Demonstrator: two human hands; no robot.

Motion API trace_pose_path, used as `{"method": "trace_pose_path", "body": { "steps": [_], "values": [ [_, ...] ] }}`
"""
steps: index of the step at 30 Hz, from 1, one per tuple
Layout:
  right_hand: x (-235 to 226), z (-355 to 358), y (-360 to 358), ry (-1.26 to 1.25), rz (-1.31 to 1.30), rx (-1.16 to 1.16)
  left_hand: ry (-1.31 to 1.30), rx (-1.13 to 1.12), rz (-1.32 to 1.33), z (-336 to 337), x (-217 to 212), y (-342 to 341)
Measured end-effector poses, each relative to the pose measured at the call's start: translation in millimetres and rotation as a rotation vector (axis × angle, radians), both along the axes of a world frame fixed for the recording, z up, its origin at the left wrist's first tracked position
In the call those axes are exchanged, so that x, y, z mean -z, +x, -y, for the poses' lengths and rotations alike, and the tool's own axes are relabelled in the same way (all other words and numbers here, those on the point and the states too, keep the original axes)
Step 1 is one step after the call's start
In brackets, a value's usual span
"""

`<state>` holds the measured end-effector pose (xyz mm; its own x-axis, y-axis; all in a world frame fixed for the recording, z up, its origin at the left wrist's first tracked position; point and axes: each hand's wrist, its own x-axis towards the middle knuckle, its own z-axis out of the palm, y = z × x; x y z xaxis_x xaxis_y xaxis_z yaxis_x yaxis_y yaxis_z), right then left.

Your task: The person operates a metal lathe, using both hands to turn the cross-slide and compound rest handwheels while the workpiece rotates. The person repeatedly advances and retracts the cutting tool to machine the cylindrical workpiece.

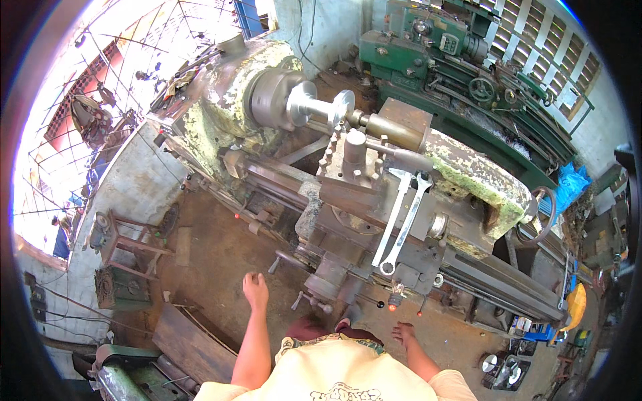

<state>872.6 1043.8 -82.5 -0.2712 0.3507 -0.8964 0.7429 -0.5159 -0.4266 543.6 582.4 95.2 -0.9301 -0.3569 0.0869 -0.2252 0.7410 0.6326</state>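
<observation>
1. The left hand point(255, 289) hangs free at 7 o'clock, fingers loosely curled, gripping nothing.
2. The right hand point(403, 331) sits at 5 o'clock with fingers spread, empty; its forearm is partly hidden by the cream shirt point(334, 374).
3. The worn, rust-stained grey metal lathe point(348, 180) fills the centre.
4. Two long silver spanners point(401, 220) lie on its carriage at 3 o'clock of centre.
5. Small crank handles point(311, 301) are hard to make out.
</observation>
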Motion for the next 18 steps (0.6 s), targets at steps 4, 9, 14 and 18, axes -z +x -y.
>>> {"method": "trace_pose_path", "body": {
  "steps": [4, 9, 14, 18],
  "values": [
    [0, -8, 38, 0.121, 0.119, -0.002, -0.046, 0.366, 0.13, -9, 33, -71],
    [-24, 20, 46, 0.103, 0.118, -0.127, 0.047, 0.559, 0.743, -22, 51, -103],
    [-108, 82, -8, 0.2, -0.099, -0.218, 0.574, 0.607, 0.933, -58, 61, -39],
    [-196, 132, -99, 0.105, -0.309, -0.255, 1.133, 0.664, 0.816, -88, 126, 16]
  ]
}}
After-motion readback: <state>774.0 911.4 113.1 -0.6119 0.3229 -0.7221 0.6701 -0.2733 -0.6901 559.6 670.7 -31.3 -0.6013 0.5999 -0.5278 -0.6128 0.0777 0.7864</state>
